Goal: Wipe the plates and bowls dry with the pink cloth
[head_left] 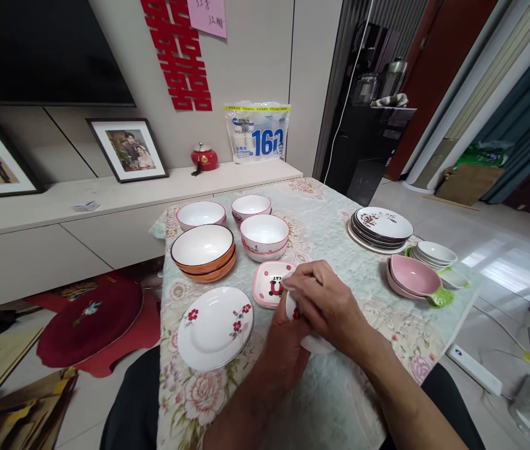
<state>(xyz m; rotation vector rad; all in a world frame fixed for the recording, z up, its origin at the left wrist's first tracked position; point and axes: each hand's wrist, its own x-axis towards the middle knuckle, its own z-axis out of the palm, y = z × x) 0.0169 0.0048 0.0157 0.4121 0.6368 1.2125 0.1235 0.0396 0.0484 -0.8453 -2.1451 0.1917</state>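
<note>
Can make out a big blue "160" on the plastic bag (pixel 258 134), red double-happiness characters (pixel 185 65) on the wall (pixel 255 62) and dark letters (pixel 277 277) on the pink square dish (pixel 269 284); cannot surely read the handwriting (pixel 213 20) on the pink note (pixel 207 17). Holds a white dish (pixel 317 344) above the table (pixel 325 200) in the closed grip of the left hand (pixel 287 344), just beside the pink square dish; curls the right hand (pixel 324 297) over it, cannot tell whether clenched or merely touching

The person's left hand (pixel 288 344) and right hand (pixel 325 300) hold a partly hidden white, red-flowered dish (pixel 317 343) over a pale-green, floral-covered tabletop (pixel 328 215), near a square, pink-rimmed dish (pixel 267 284) and a round, white, red-flowered plate (pixel 215 328).
</note>
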